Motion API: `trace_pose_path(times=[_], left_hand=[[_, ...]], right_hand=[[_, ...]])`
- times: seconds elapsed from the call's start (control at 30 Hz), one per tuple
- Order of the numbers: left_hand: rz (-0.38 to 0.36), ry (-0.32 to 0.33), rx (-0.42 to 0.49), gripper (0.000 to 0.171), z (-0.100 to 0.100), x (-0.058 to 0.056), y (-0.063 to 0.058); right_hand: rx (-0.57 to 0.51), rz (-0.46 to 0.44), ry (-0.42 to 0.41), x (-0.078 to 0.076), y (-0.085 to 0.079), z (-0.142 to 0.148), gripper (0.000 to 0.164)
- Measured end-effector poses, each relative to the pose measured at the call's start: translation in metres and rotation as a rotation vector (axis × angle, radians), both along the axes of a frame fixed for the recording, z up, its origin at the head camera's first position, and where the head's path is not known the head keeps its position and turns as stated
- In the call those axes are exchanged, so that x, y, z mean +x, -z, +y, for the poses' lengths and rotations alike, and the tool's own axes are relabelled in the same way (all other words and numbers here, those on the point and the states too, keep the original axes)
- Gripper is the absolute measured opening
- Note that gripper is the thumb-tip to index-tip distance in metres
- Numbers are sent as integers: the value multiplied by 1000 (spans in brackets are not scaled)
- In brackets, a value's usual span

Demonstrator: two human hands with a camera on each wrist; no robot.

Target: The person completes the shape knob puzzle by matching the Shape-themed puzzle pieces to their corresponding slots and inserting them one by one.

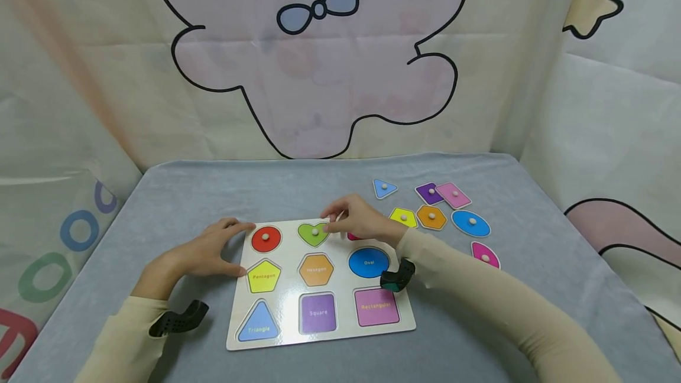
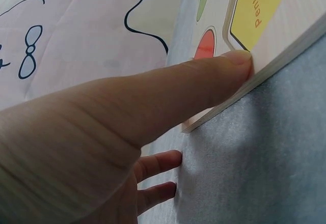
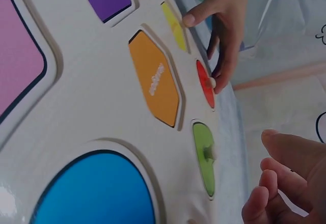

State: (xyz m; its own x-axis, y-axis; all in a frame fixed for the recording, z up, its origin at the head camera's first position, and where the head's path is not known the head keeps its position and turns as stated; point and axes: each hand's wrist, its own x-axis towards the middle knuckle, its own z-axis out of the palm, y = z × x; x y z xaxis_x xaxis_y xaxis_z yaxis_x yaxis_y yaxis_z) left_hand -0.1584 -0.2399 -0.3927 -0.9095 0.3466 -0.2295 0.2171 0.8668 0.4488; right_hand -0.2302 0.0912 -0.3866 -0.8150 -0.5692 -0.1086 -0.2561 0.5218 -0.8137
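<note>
With our spread left hand point(image 1: 204, 250) we're seemingly steadying the white wooden board point(image 1: 289, 282), the knobbed green heart point(image 1: 312, 236) beside our loose, empty right hand point(image 1: 360, 217).

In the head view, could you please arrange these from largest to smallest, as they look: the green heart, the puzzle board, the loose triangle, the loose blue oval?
1. Puzzle board, by far
2. Loose blue oval
3. Green heart
4. Loose triangle

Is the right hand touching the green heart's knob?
Apart. The right wrist view shows a clear gap between the right hand and the green heart's knob.
</note>
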Motion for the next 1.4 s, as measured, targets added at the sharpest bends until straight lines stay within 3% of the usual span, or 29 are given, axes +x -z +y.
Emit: trace_pose_path(times=[0.33,0.67,1.1,1.4], left_hand=[[13,-1,-4,93,-2,-1,3],[26,9,4,93,1,3,0],[35,21,2,92,1,5,-1],[13,-6,1,93,1,5,2]], right_hand=[[-42,81,-32,6,-13,14,29],[-82,109,-6,25,-15,49,29],[-113,78,121,47,2,98,27],[-108,65,202,61,3,132,29]])
